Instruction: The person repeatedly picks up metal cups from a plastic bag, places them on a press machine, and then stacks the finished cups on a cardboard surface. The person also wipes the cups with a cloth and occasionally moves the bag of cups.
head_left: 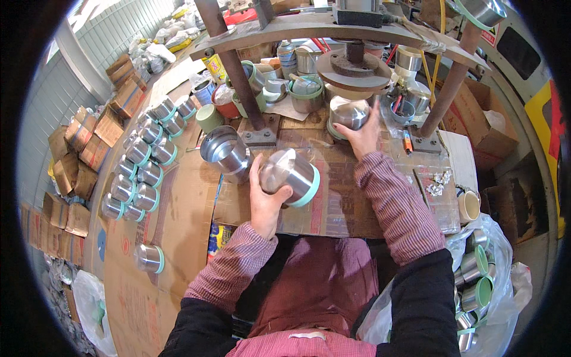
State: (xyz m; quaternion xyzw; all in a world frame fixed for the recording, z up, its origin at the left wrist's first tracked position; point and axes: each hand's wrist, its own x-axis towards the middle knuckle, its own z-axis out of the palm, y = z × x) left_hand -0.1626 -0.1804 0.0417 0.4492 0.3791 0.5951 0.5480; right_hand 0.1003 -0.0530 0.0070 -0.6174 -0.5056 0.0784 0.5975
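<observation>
My left hand (266, 201) grips a steel cup (289, 174) with a mint-green rim, tilted above the cardboard-covered bench and slightly blurred. Just left of it stands an open, shiny steel container (226, 156). Under the round plate of a press (355, 71), my right hand (365, 135) has its thumb and fingers around the side of another steel cup (350, 114). That cup's top is close below the plate; whether they touch I cannot tell. Part of its right side is hidden by my fingers.
Several steel cups with mint rims stand in rows (140, 152) at the left, and a single cup (149, 258) sits nearer me. Rusty press posts (241, 89) flank the work spot. Tubs and cans (306, 95) crowd behind. A plastic bag of cups (476, 271) is at the right.
</observation>
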